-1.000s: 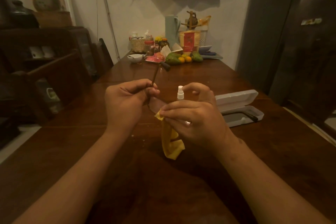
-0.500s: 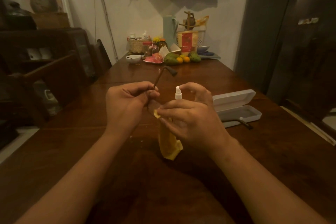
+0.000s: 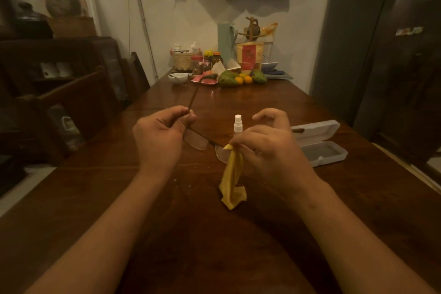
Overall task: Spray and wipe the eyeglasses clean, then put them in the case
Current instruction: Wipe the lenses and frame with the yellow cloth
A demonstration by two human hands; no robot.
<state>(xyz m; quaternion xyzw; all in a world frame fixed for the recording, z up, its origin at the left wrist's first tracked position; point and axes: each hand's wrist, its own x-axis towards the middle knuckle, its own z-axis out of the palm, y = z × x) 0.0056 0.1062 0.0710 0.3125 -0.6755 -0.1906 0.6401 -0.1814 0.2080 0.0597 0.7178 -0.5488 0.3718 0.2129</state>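
Observation:
My left hand (image 3: 162,136) grips the eyeglasses (image 3: 198,139) at the left hinge, above the wooden table (image 3: 238,234). One temple arm sticks up and away from that hand. My right hand (image 3: 269,150) pinches a yellow cloth (image 3: 232,181) against the right lens, and the cloth hangs down to the tabletop. A small white spray bottle (image 3: 238,124) stands just behind my right hand. The white eyeglass case (image 3: 319,143) lies open to the right of that hand.
Fruit (image 3: 238,78), jars, a white bowl (image 3: 178,78) and a pink plate crowd the table's far end by the wall. A dark wooden chair (image 3: 71,102) stands at the left. A grey fridge (image 3: 401,55) fills the right side.
The glasses have swung flatter and both lenses now show between my hands. My right hand has shifted right along the frame with the cloth. The raised temple arm points further away.

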